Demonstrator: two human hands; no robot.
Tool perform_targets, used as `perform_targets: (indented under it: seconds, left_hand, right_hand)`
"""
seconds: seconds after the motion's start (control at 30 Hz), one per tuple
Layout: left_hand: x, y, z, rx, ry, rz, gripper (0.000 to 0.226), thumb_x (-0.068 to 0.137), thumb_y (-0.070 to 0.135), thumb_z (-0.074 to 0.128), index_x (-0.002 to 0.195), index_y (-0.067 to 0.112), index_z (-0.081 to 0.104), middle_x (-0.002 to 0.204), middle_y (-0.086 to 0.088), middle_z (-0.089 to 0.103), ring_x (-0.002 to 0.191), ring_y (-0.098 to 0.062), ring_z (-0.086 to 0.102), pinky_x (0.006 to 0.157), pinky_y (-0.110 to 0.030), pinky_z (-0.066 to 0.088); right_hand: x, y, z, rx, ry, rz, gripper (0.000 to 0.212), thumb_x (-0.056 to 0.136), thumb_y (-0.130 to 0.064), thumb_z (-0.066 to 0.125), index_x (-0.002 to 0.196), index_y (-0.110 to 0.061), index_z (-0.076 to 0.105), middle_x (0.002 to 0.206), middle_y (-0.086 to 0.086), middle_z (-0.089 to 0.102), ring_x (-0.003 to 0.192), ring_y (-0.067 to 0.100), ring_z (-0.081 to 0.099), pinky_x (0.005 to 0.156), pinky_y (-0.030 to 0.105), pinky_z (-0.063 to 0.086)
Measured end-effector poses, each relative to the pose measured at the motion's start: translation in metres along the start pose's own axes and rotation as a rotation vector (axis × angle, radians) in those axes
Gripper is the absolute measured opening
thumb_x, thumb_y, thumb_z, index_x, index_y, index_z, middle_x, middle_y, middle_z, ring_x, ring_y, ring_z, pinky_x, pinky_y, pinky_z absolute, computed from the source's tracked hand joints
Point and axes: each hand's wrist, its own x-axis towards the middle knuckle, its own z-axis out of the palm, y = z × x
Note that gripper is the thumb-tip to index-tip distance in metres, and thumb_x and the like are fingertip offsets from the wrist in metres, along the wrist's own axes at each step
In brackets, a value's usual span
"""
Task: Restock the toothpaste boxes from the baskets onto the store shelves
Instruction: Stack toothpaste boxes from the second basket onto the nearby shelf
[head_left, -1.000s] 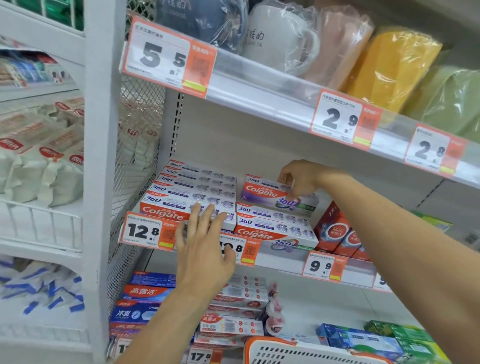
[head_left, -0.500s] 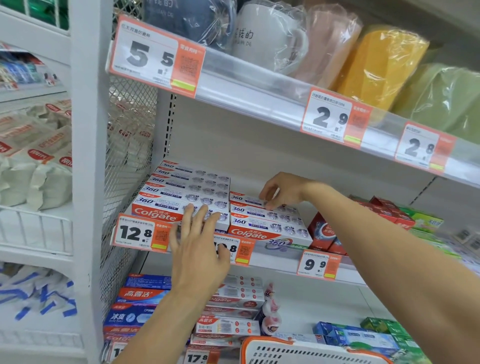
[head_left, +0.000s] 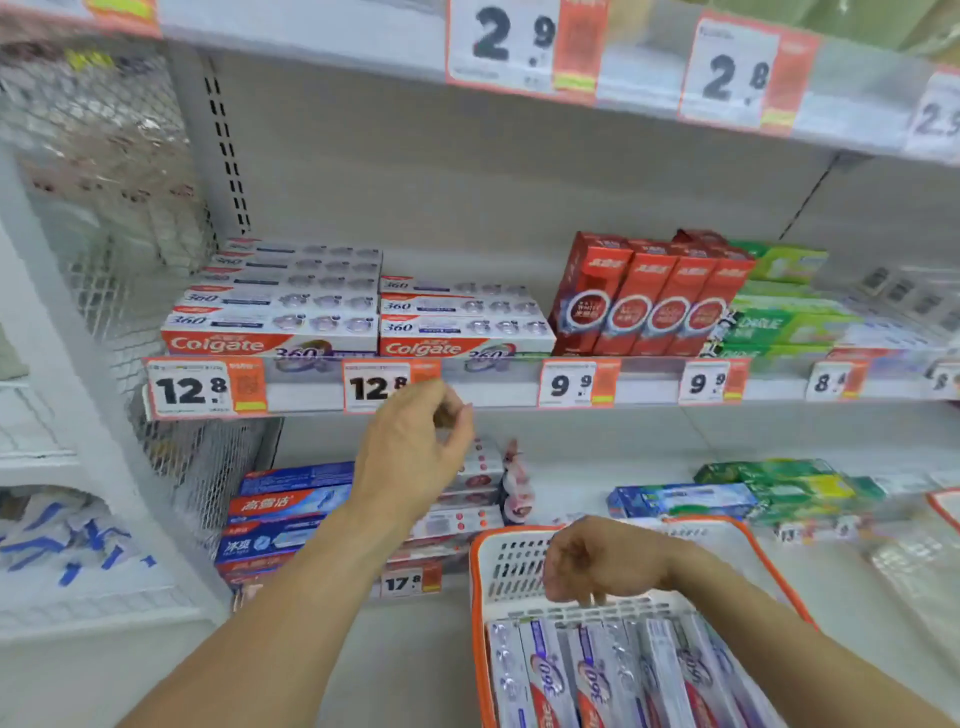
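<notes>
Risk: Your right hand (head_left: 597, 566) hangs over the far rim of the basket (head_left: 480, 582), fingers curled downward and holding nothing. Reach in blind and you will likely catch two toothpaste boxes (head_left: 613, 675) at once, since they lie packed side by side and touching.

Cause: The frame is blurred, so the gaps between boxes are hard to read. A pinch on one end could tilt a box against its neighbours and jam it.

Shelf hazard: The right-hand Colgate stack (head_left: 462, 325) sits lower than the left-hand stack (head_left: 275, 306), flush with the shelf's front edge. Push a new box on too hard and the front ones could slide off over the 12.8 price tag (head_left: 374, 387).

Left hand: Your left hand (head_left: 410, 457) is raised just below that front edge, fingers loosely bent, gripping nothing. It partly covers the tag, and it could knock the tag rail if lifted carelessly.

Boxes and hand: The boxes to restock lie in the near part of the basket, lengthwise toward you, directly beneath your right fingertips (head_left: 587, 600) and just short of touching. Whether a fingertip already meets a box, you cannot tell.

Basket: It stands at the front edge of the lower shelf, below and to the right of the Colgate stacks.
</notes>
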Motion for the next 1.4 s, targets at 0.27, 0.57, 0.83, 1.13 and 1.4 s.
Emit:
perform_targets:
  seconds: [0.27, 0.57, 0.83, 1.13, 1.4]
  left_hand:
    - [-0.118, 0.007, 0.141, 0.123, -0.864, -0.106, 0.007, 0.090, 0.030, 0.065, 0.087, 0.026, 0.060, 0.084, 0.012, 0.061, 0.077, -0.008, 0.058, 0.072, -0.030, 0.051]
    - [-0.218, -0.021, 0.224, 0.327, -0.929, -0.914, 0.077, 0.088, 0.033, 0.072, 0.146, -0.002, 0.034, 0.131, -0.020, 0.056, 0.115, -0.032, 0.060, 0.087, -0.028, 0.048]
    - [-0.255, -0.025, 0.240, 0.148, -0.739, -1.099, 0.014, 0.079, 0.020, 0.083, 0.085, 0.013, 0.074, 0.073, 0.001, 0.071, 0.064, -0.012, 0.067, 0.063, -0.023, 0.054]
    - [-0.248, -0.023, 0.238, -0.390, -0.784, -1.465, 0.026, 0.087, 0.013, 0.074, 0.111, 0.005, 0.067, 0.098, -0.013, 0.078, 0.094, -0.027, 0.074, 0.084, -0.039, 0.057]
    - [-0.221, -0.006, 0.209, -0.835, -0.712, -1.422, 0.038, 0.079, 0.014, 0.075, 0.113, 0.000, 0.063, 0.106, -0.020, 0.072, 0.095, -0.035, 0.066, 0.093, -0.045, 0.054]
  right_hand:
    - [0.008, 0.198, 0.108, 0.030, 0.230, 0.434, 0.019, 0.090, -0.030, 0.070, 0.103, -0.020, 0.062, 0.105, 0.006, 0.067, 0.099, 0.022, 0.064, 0.081, 0.026, 0.048]
    - [0.039, 0.259, 0.163, 0.326, 0.234, 0.526, 0.033, 0.081, -0.026, 0.079, 0.100, -0.013, 0.056, 0.086, 0.005, 0.063, 0.083, 0.020, 0.058, 0.082, 0.028, 0.054]
    - [0.054, 0.274, 0.191, 0.339, 0.168, 0.648, 0.049, 0.071, -0.040, 0.087, 0.100, -0.010, 0.062, 0.085, 0.002, 0.068, 0.073, 0.016, 0.065, 0.065, 0.027, 0.057]
    - [0.055, 0.271, 0.174, 0.421, -0.003, 0.619, 0.038, 0.077, -0.034, 0.086, 0.081, -0.011, 0.056, 0.079, 0.000, 0.060, 0.068, 0.011, 0.058, 0.063, 0.023, 0.053]
    - [0.015, 0.236, 0.078, 0.619, 0.038, 0.414, 0.047, 0.068, -0.033, 0.093, 0.094, -0.003, 0.067, 0.089, 0.010, 0.073, 0.079, 0.025, 0.074, 0.074, 0.038, 0.063]
